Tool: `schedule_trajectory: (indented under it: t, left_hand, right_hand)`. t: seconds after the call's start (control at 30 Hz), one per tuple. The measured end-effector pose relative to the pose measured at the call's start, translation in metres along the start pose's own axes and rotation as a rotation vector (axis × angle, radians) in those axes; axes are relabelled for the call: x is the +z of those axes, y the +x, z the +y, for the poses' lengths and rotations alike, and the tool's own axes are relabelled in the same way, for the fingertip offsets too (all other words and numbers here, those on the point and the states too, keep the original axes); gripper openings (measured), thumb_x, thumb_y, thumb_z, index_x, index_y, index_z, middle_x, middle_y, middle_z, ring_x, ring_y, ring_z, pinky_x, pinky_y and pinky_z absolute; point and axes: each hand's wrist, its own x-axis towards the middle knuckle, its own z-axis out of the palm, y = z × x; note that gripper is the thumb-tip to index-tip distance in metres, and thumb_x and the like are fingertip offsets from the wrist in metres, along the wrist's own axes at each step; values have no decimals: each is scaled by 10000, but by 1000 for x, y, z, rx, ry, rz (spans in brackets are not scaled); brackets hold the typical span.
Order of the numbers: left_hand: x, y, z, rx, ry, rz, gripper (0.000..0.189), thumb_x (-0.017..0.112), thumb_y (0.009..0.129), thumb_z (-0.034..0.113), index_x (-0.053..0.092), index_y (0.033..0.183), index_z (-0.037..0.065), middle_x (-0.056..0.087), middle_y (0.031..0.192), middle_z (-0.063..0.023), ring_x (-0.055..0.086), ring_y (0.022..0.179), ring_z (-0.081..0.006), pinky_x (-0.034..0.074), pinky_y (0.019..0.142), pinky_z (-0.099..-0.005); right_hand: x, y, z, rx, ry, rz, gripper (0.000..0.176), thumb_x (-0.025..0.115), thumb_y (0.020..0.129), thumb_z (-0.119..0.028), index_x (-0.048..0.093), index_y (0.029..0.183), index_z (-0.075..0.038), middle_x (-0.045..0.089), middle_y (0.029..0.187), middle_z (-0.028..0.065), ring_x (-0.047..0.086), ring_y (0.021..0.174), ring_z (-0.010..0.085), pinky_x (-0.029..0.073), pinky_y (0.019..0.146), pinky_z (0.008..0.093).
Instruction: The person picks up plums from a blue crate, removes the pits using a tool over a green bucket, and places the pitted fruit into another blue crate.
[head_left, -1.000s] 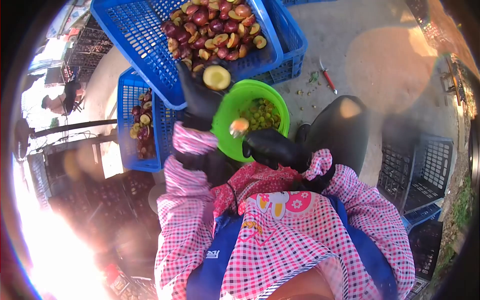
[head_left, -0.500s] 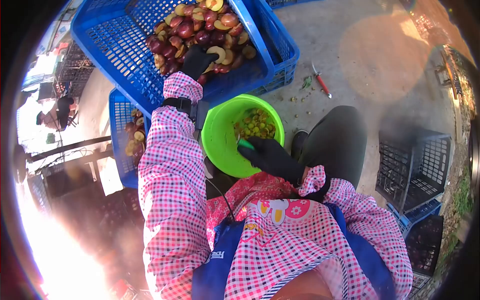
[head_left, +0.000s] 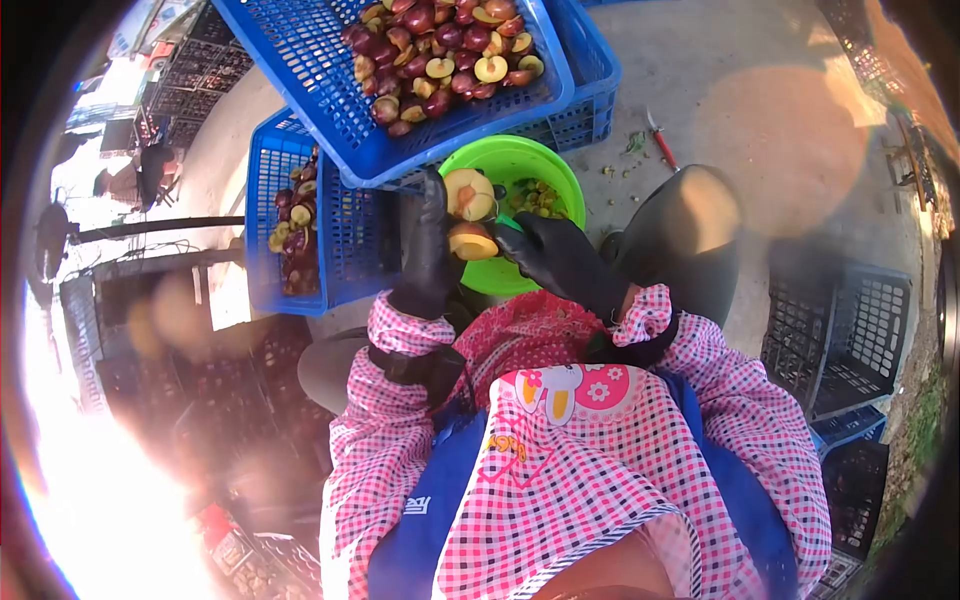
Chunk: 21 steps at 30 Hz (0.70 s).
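Observation:
My left hand (head_left: 428,245), in a black glove, is closed on two cut plum halves, held over the near left rim of a bright green bucket (head_left: 567,175). The upper plum half (head_left: 468,196) turns its pale cut face up, with a brownish hollow at its middle; the lower plum half (head_left: 472,242) sits just beneath it. My right hand (head_left: 560,260), also gloved in black, is closed round a green-handled tool (head_left: 508,223). Its metal end is small and lies close to the upper half. Small yellow-green and brown bits (head_left: 538,198) lie in the bucket.
A tilted blue crate (head_left: 300,75) beyond the bucket holds many cut plums (head_left: 440,60), resting on another blue crate (head_left: 590,110). To the left stands a blue crate (head_left: 262,190) with more plums. A red-handled knife (head_left: 662,145) lies on the floor; black crates (head_left: 860,340) stand at right.
My left hand has come back from the plum crate to the bucket, bringing plum halves. The tool in my right hand has risen from inside the bucket to meet them. The view has shifted.

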Motion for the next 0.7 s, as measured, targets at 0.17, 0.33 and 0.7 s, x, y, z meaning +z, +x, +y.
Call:
schedule_trajectory:
  t: [0.17,0.33,0.7]
  left_hand:
    - [-33,13,-10,68,248,-135,670,394,967,611,514,1270,25,621,1108,-132,651,907,-219,555,779,-340]
    - [-3,-1,-14,136,284,49,581,343,1019,527,550,1214,20,632,1087,-91,649,937,-177,546,793,-302]
    - [4,4,-22,193,173,37,586,338,1026,509,548,1230,2,628,1113,-99,645,940,-181,531,836,-309]
  right_hand:
    - [-9,1,-13,84,59,22,422,603,924,-417,640,910,4,640,711,212,643,666,389,491,610,462]
    - [-3,2,-7,74,94,41,437,599,924,-427,649,920,7,650,726,212,645,673,391,494,621,460]
    - [-9,8,-12,114,164,22,435,575,933,-432,667,961,-8,651,743,224,646,692,392,490,640,449]
